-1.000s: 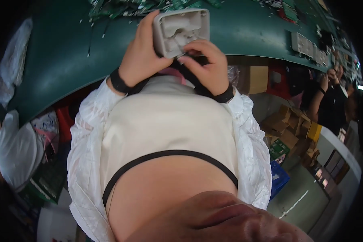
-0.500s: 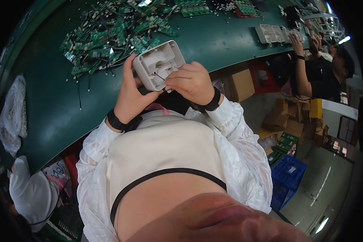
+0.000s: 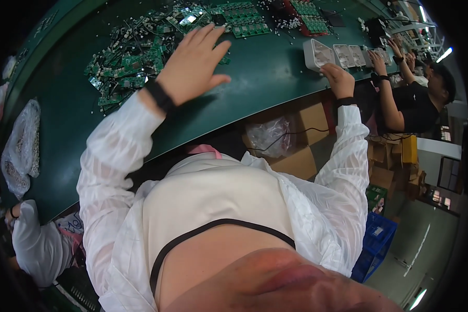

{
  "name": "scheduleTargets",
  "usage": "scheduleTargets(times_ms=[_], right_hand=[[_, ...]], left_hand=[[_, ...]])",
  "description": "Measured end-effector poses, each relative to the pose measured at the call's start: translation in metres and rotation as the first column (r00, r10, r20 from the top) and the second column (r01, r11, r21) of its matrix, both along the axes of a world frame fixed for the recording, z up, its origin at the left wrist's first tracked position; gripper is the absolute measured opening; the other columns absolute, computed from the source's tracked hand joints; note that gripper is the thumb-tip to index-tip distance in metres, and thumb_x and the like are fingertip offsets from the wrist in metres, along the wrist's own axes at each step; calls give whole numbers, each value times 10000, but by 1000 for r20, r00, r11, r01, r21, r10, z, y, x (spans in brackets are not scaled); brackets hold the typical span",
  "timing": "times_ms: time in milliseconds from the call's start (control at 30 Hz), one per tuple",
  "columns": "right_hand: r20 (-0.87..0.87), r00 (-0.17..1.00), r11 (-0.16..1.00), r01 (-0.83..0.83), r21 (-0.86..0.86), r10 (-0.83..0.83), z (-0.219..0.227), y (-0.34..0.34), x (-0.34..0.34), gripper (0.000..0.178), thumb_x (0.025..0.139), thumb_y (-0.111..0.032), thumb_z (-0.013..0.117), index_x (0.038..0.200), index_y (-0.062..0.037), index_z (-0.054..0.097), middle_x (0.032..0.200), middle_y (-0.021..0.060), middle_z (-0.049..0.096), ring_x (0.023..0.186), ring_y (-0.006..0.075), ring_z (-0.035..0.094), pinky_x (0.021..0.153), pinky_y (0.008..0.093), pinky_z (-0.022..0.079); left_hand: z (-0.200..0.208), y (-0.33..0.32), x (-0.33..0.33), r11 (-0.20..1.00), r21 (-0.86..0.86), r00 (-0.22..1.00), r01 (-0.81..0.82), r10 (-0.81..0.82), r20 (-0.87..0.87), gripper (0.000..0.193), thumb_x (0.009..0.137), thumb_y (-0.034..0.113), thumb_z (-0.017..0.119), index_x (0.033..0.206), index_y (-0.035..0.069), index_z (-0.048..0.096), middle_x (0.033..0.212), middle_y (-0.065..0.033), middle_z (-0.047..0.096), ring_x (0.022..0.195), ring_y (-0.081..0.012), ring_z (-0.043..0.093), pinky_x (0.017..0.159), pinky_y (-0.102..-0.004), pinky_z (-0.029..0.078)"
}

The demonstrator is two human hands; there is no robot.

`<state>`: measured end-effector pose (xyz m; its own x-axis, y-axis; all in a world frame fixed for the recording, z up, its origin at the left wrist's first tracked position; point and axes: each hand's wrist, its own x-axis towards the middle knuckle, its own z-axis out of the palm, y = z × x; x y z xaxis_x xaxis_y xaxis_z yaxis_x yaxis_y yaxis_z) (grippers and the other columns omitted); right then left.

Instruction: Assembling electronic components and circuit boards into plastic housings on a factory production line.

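Note:
Over the pile of green circuit boards (image 3: 135,60) my left hand (image 3: 192,67) reaches out, fingers spread and nothing in them. Some of the boards lie hidden under it. Off to the right, my right hand (image 3: 339,80) pinches the near corner of a white plastic housing (image 3: 311,56), a box-like shell whose hollow inside faces up. The shell sits on the green table, at the left end of a row of similar white housings (image 3: 343,56).
Rows of circuit boards (image 3: 247,21) and small white parts (image 3: 291,23) lie at the table's far side. A clear bag of small parts (image 3: 22,140) rests at the left. Cardboard boxes (image 3: 309,122) stand below the table edge. Co-workers sit right and lower left.
The white housing has gone from in front of my chest to the row at the right, with my right hand. My left hand has let go of it and moved over the boards.

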<state>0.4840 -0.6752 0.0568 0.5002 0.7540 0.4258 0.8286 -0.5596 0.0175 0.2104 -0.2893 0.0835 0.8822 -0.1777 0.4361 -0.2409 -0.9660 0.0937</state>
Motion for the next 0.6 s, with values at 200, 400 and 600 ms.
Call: scheduleTargets(times_ms=[200, 400, 600], right_hand=[[-5, 995, 976, 96, -198, -99, -10, -16, 26, 118, 936, -191, 674, 1018, -152, 750, 1076, 4, 742, 858, 304, 721, 713, 418, 568], [37, 991, 974, 133, -185, -129, -1, 22, -9, 225, 952, -132, 644, 1164, -78, 697, 1206, 107, 696, 1006, 375, 686, 848, 433, 560], [-201, 974, 967, -52, 249, 105, -19, 164, -43, 403, 913, -316, 732, 1184, -21, 690, 1199, 174, 687, 1116, 392, 649, 936, 441, 535]], left_hand=[[-31, 9, 96, 937, 333, 983, -104, 147, -108, 749, 855, 574, 736, 1472, 197, 540, 1595, -102, 416, 1518, -331, 306, 1233, -578, 231], [-26, 21, 106, 833, 516, 893, -201, 372, -252, 742, 847, 600, 734, 1467, 237, 549, 1517, -86, 505, 1494, -355, 339, 1183, -589, 291], [-25, 29, 91, 833, 515, 879, -204, 388, -279, 751, 843, 629, 725, 1463, 243, 551, 1412, -69, 583, 1451, -387, 382, 1112, -560, 365]])
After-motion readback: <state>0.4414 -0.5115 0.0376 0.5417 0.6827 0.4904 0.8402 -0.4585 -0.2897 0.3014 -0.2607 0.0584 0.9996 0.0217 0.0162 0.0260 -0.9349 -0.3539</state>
